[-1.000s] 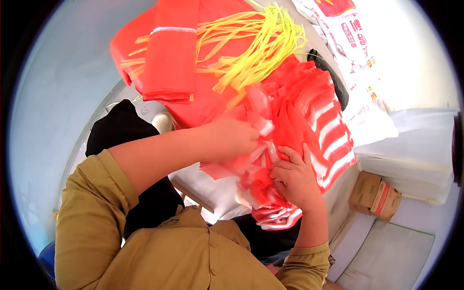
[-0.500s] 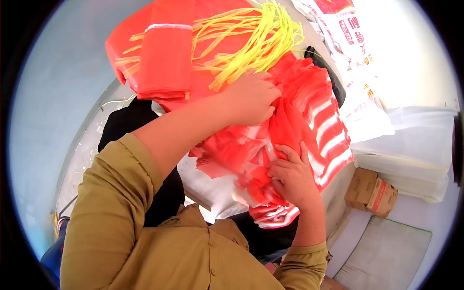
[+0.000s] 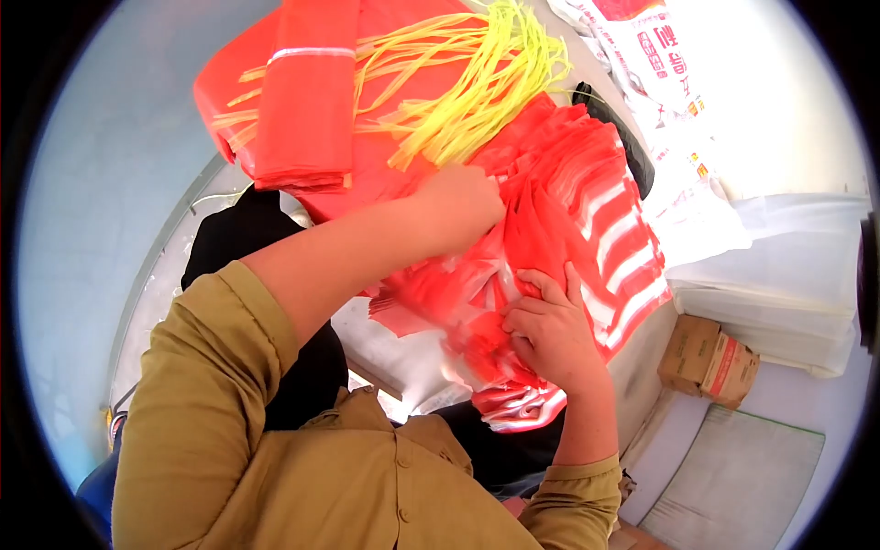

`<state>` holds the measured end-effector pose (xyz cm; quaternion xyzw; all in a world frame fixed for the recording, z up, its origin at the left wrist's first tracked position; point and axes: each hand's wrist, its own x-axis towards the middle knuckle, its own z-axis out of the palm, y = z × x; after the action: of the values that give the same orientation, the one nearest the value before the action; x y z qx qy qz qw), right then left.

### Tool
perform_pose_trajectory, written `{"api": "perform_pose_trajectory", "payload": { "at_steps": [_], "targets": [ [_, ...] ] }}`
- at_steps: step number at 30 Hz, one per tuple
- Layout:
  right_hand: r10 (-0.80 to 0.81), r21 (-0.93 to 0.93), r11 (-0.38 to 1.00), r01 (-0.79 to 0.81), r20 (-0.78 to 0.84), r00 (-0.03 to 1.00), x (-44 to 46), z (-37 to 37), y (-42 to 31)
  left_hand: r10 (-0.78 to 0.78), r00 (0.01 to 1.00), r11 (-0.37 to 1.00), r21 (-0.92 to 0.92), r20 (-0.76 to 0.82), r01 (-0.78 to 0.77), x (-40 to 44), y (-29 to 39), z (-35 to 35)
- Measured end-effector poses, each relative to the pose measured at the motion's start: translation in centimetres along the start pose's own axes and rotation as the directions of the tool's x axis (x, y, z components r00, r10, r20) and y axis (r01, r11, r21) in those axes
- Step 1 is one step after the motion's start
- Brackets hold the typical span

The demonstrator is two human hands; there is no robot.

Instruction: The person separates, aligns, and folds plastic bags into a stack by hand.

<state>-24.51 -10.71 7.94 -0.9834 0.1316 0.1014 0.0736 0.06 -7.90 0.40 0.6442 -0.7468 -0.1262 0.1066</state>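
A thick bundle of thin red plastic sheets (image 3: 550,211) with white stripes lies fanned and crumpled in front of me, resembling a stack of plastic bags. My left hand (image 3: 463,209) is closed at its upper left part, with the gathered plastic at its fingers; the fingertips are mostly hidden. Lower on the bundle, my right hand (image 3: 555,332) presses and grips the folds, fingers curled and the index finger stretched along the plastic. Beyond my left hand spreads a bunch of yellow plastic strips (image 3: 495,82). Beside the strips lies a folded red stack (image 3: 305,119) with a white band.
A black plastic bag (image 3: 619,133) sits behind the bundle. Farther right are a white printed sack (image 3: 678,137), a cardboard box (image 3: 708,360) and a grey flat pad (image 3: 741,477). The left side is bounded by a pale wall (image 3: 101,202).
My left hand has drawn a little down and left, toward me, and its fingers look more tightly closed. My right hand has stayed nearly in place on the red plastic.
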Motion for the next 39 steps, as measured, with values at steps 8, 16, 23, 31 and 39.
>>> {"api": "perform_pose_trajectory", "payload": {
  "at_steps": [8,16,23,31,39],
  "targets": [
    [-0.007,-0.011,1.0,0.007,-0.009,1.0,-0.1,0.1,-0.1,0.113,0.977,0.99,-0.1,0.183,-0.096,-2.9,2.2,2.2],
    [-0.007,-0.042,0.999,0.008,0.018,1.0,-0.2,0.1,0.1,0.02,1.0,0.84,-0.542,-0.012,-0.023,-4.9,0.2,-0.4],
    [0.007,0.009,1.0,-0.007,-0.009,1.0,-0.3,0.4,0.2,-0.235,0.968,0.889,-0.384,0.088,0.251,-3.4,-0.2,-0.2],
    [0.036,0.182,0.982,-0.054,0.103,0.994,-0.1,-1.7,-1.0,-0.226,0.974,0.795,-0.57,0.036,0.206,-4.8,2.6,1.8],
    [0.173,0.256,0.958,-0.129,-0.159,0.972,1.3,-0.7,-1.8,-0.163,0.986,0.678,-0.723,0.03,0.134,-6.8,6.0,3.0]
  ]
}}
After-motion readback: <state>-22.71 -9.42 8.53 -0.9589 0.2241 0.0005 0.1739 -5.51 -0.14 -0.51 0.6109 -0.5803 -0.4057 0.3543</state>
